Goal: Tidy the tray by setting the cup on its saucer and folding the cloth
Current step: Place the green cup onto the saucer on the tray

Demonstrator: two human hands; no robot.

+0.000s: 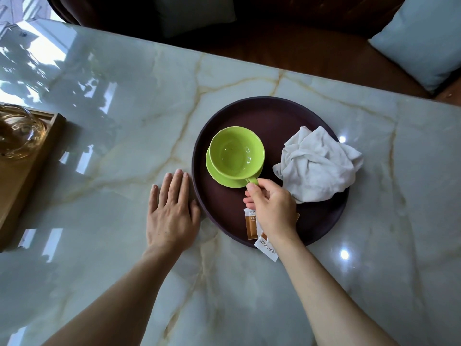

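A round dark brown tray [272, 113] lies on the marble table. On its left part a lime green cup [236, 152] is over a matching green saucer [219, 174]; I cannot tell whether it rests on it. My right hand [273, 211] pinches the cup's handle at its near side. A crumpled white cloth [316, 166] sits on the tray's right part, overlapping the rim. My left hand [172, 211] lies flat on the table, fingers apart, against the tray's left edge.
Brown and white sachets [252, 224] lie at the tray's near rim, partly under my right wrist. A wooden tray with a glass vessel [18, 133] stands at the far left. A dark seat with a pale blue cushion [424, 38] runs behind the table.
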